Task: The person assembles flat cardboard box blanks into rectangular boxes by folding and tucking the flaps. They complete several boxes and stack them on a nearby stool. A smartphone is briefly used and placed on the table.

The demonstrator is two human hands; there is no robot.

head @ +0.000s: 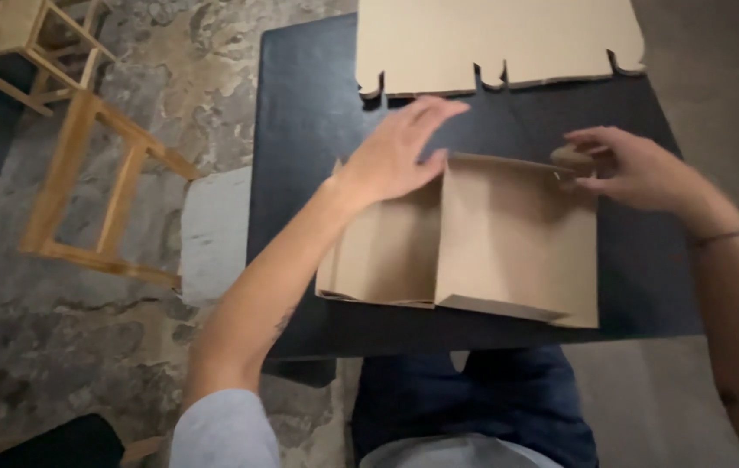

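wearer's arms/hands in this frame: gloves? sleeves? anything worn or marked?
No gloves; both hands bare. The left hand has a bare forearm, with a light grey short sleeve at the upper arm and a small dark mark, possibly a tattoo, near the elbow. The right hand has a thin dark band at the wrist and a dark mark lower on the forearm. No watch or rings visible.

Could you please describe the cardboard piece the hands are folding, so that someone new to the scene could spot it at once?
Start at the dark table. Two cardboard pieces lie on it: a flat sheet with a notched edge at the far side, and the folded box near the person. The box is the one under the left hand and pinched at its far right corner by the right hand, with panels standing up.
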